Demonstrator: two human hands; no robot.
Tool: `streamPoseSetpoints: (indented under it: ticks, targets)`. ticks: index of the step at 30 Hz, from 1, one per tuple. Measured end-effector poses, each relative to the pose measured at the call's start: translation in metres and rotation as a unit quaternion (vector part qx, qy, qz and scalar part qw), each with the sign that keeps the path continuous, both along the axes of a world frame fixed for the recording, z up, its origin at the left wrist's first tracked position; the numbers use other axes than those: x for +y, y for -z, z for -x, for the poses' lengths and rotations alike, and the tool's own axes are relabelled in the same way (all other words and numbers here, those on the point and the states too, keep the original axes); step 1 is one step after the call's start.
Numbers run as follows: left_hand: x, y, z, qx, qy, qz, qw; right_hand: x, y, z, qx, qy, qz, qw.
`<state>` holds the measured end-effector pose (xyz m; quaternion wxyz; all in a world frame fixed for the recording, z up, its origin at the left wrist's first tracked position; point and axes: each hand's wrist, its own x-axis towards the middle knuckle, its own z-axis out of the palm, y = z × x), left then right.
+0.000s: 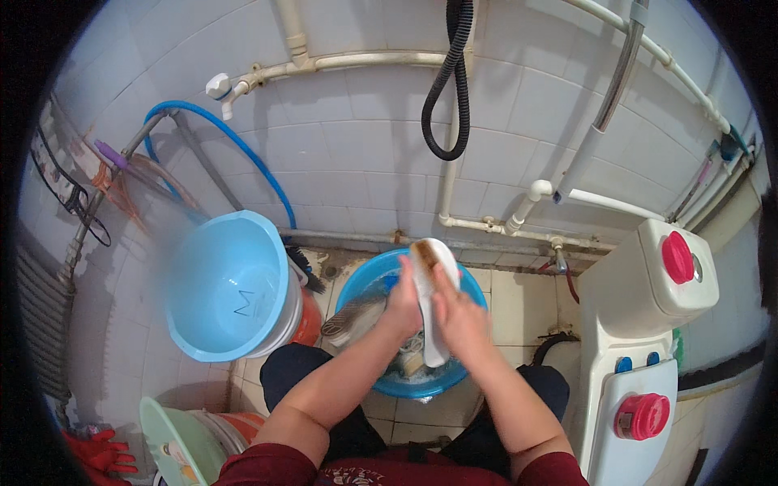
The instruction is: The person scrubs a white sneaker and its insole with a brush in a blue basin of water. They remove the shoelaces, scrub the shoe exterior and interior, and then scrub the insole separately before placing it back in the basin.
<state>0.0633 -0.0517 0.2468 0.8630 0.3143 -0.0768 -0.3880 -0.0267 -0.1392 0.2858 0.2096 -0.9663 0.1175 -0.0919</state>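
Note:
A white shoe (436, 344) is tilted up on its side over a blue basin (346, 285) between my knees. My left hand (403, 306) is closed round the shoe's left side. Over the shoe's right side, my right hand (460, 317) has its fingers curled onto a small brown brush (423, 254) pressed against the upper end; the palm hides much of it. Another shoe, with a grey-brown patterned sole (353, 317), leans on the basin's left rim. Pale laces and a tan piece (413, 361) lie in the sudsy water.
A light-blue basin (223, 296) stands on a bucket at left, near a dark bristled brush (309, 271). Below are a green basin (154, 437) and red gloves (101, 455). White containers with red caps (679, 257) stand at right. Pipes (365, 60) and a black hose (427, 105) line the wall.

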Motion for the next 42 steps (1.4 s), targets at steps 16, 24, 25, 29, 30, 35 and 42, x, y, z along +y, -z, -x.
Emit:
streamPoseSetpoints:
  ticks: [16,24,25,29,30,35,42]
  targets:
    - [0.001,-0.004,-0.014,0.127,-0.041,-0.011,0.991,-0.01,0.018,-0.007,-0.04,0.001,0.024,0.999]
    - [-0.006,-0.001,0.001,0.109,-0.065,-0.052,0.991,-0.014,0.015,-0.022,-0.036,0.043,0.022,0.998]
    - [-0.005,0.003,0.002,0.088,-0.041,-0.042,0.994,-0.014,0.013,-0.022,-0.03,0.064,0.019,0.997]
    - [0.011,-0.002,-0.027,0.107,-0.052,-0.007,0.993,0.004,0.018,-0.003,-0.067,-0.047,-0.023,0.996]
    - [0.017,-0.007,-0.033,0.108,-0.051,0.004,0.993,0.003,0.004,-0.003,0.01,-0.051,-0.029,0.998]
    - [0.015,-0.021,-0.033,0.092,-0.051,0.026,0.994,-0.02,0.002,-0.004,0.0,-0.01,-0.134,0.991]
    - [0.014,-0.024,-0.031,0.089,-0.007,0.043,0.995,-0.018,0.018,-0.016,-0.067,-0.041,-0.394,0.916]
